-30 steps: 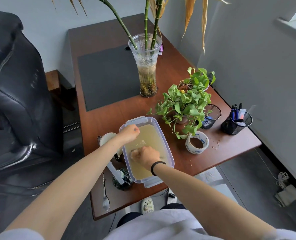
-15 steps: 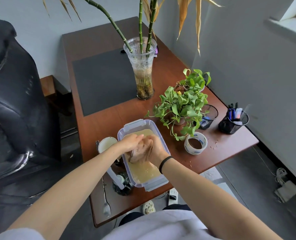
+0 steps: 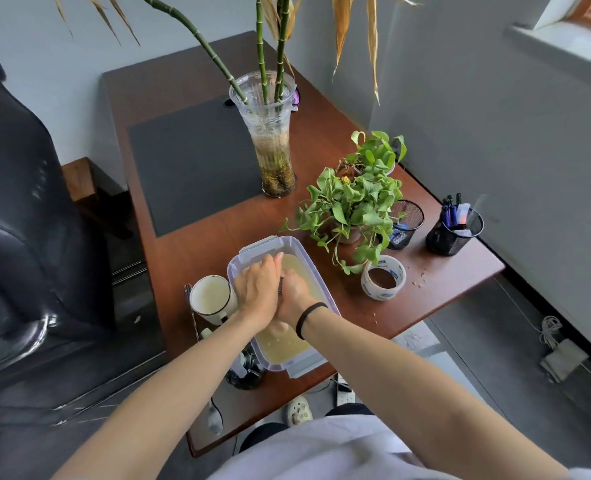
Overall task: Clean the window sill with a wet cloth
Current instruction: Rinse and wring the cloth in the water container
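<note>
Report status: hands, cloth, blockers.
Left hand flat against right hand, both in water tub. Cloth probably the dark sliver between them, mostly hidden. Window sill untouched, up right; potted plant beside tub.

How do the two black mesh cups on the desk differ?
The pen-filled cup is crammed with upright pens; the cup beside the leafy plant holds only something blue, low inside. The plant's leaves overlap that cup; the pen-filled cup stands in the open. Both are black mesh, upright on the desk.

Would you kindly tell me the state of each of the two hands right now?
Left hand: open, fingers straight, pressing over the right hand in the plastic container.
Right hand: curled under the left; whether it holds anything cannot be told.
</note>
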Motion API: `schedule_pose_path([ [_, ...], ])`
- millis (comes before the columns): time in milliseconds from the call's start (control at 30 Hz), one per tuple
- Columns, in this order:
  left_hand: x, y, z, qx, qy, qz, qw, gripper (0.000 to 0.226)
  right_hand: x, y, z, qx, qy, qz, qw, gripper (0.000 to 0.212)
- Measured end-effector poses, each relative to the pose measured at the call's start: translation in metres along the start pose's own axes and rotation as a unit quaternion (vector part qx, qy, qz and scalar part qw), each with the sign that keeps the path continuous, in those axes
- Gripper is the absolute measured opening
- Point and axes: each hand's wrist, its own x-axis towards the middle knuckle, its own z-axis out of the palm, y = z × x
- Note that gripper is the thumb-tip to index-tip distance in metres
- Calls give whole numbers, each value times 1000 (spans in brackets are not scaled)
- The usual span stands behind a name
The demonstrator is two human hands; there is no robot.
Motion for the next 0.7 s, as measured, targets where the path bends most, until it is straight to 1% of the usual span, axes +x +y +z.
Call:
schedule_pose_path([
  [33, 1, -1, -2, 18, 5, 14, 1000, 48, 0, 0, 0, 6, -8, 5, 1000, 33],
  [67, 3, -5, -5, 43, -4, 15, 999, 46, -1, -1, -1, 7, 5, 7, 1000, 35],
  [100, 10, -12, -4, 57, -29, 10, 998, 42, -6, -4, -2, -1, -3, 4, 1000, 36],
  [133, 17, -16, -7, 56, -68, -18, 996, 33, -7, -8, -2, -32, -6, -12, 999, 35],
  [167, 25, -21, -9, 18, -111, -50, 992, 24, -11, -14, -2, -64, -14, -33, 997, 34],
  [200, 31, -23, -12, -42, -158, -85, 983, 22, -12, -20, -3, -89, -33, -44, 994, 32],
  [233, 36, -21, -18, -134, -204, -127, 961, 29, -15, -28, -3, -107, -43, -47, 992, 30],
  [267, 38, -16, -27, -231, -238, -173, 927, 43, -16, -35, -4, -118, -56, -42, 990, 29],
  [300, 41, -15, -33, -304, -257, -206, 894, 54, -19, -43, -6, -121, -64, -44, 990, 27],
  [333, 43, -14, -38, -346, -276, -208, 872, 57, -19, -49, -9, -116, -84, -41, 989, 25],
  [367, 43, -13, -44, -361, -295, -188, 864, 56, -23, -54, -12, -120, -98, -33, 987, 22],
  [467, 44, -20, -53, -362, -335, -141, 859, 62, -23, -65, -20, -176, -106, -52, 977, 16],
  [500, 45, -24, -55, -364, -353, -132, 852, 64, -25, -69, -21, -176, -108, -59, 977, 17],
  [600, 42, -31, -62, -366, -393, -96, 838, 66, -30, -79, -21, -146, -129, -70, 978, 25],
  [700, 35, -32, -69, -361, -422, -46, 830, 54, -35, -85, -20, -136, -133, -49, 980, 35],
])
